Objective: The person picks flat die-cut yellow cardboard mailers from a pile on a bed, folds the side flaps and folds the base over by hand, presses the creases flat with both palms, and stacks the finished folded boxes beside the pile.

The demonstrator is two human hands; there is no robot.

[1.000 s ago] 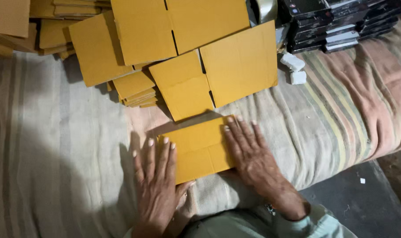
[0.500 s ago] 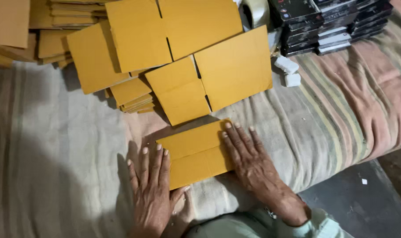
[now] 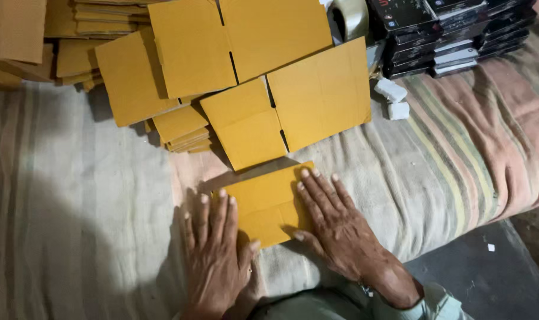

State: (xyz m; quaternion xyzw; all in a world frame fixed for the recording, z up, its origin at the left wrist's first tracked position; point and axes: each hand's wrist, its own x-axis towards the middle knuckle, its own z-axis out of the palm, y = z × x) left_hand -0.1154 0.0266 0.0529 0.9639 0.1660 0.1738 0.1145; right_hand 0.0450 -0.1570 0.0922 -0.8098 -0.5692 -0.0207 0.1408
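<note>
A folded yellow-brown cardboard piece [image 3: 263, 201] lies flat on the striped cloth [image 3: 459, 160], close to its near edge and about midway along it. Both hands press on it with fingers spread and flat, gripping nothing. The left hand [image 3: 216, 255] lies over the piece's left near corner, thumb reaching onto the card. The right hand [image 3: 335, 228] covers its right end, fingertips at the far right corner.

Just beyond the piece, a flattened cardboard box blank [image 3: 293, 112] with cut slots lies spread out, and another blank [image 3: 234, 41] overlaps it further back. To the left, a small stack of folded cardboard pieces [image 3: 183, 130] peeks from under these. At the far right corner sit stacked black boxes [image 3: 453, 29], with a tape roll [image 3: 349, 18] beside them and 2 small white blocks [image 3: 394, 101] near the blank's right edge.
</note>
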